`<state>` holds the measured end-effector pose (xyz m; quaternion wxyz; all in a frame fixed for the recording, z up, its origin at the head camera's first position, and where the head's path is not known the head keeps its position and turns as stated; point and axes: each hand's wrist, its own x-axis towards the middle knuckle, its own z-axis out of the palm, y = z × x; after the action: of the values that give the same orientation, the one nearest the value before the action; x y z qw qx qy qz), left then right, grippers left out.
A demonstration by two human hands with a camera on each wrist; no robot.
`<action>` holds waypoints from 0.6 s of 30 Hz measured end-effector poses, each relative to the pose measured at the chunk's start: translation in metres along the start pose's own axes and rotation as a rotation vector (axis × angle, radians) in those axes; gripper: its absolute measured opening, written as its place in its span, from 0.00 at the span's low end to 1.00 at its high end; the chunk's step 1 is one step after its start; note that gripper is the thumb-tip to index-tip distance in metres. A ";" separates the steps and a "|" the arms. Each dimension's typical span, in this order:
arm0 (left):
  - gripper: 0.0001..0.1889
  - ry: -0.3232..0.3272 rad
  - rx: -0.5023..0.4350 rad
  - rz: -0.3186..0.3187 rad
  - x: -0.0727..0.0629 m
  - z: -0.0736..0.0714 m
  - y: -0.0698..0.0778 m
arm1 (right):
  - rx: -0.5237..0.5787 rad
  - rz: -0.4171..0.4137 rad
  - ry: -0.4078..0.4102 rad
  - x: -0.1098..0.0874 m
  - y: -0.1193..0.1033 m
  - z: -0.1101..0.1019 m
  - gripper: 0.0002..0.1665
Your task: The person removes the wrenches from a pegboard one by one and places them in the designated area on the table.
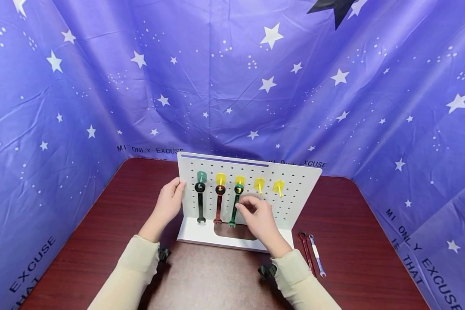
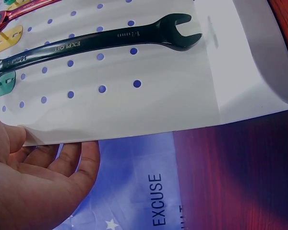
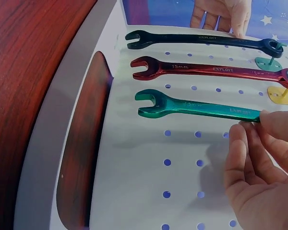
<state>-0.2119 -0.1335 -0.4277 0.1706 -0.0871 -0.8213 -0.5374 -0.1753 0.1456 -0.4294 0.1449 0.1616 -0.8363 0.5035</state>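
Note:
A white pegboard [image 1: 248,211] stands on the table, and my left hand [image 1: 171,200] grips its left edge. In the left wrist view the thumb lies on the front face and the fingers [image 2: 89,158] reach behind. Three combination wrenches hang from hooks: a black wrench [image 1: 200,206], a red wrench [image 1: 218,206] and a green wrench [image 1: 234,213]. My right hand [image 1: 258,215] pinches the green wrench's shank below its ring end. In the right wrist view, the thumb and fingertips meet at the green wrench's shank [image 3: 206,108]; the hand hides its ring end.
Two yellow hooks [image 1: 260,185] on the right side of the board carry nothing. A dark red wrench [image 1: 307,252] and a smaller silver-blue wrench [image 1: 317,255] lie on the table [image 1: 356,241] right of the board. A purple star-patterned cloth [image 1: 232,86] surrounds the table.

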 end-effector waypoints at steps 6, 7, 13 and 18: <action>0.10 0.006 0.004 0.005 -0.001 0.000 -0.001 | 0.026 -0.012 -0.033 -0.003 0.001 -0.002 0.02; 0.10 0.006 0.002 0.003 -0.001 0.000 -0.001 | 0.031 -0.009 -0.040 -0.004 0.001 -0.003 0.02; 0.10 0.004 0.000 0.010 -0.001 0.001 -0.002 | 0.055 0.001 -0.058 -0.007 0.000 -0.006 0.04; 0.11 0.006 0.002 0.014 0.000 0.000 -0.002 | 0.090 0.001 -0.067 -0.009 0.000 -0.007 0.04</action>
<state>-0.2125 -0.1339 -0.4294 0.1770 -0.0914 -0.8206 -0.5357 -0.1668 0.1526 -0.4299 0.1090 0.1843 -0.8172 0.5351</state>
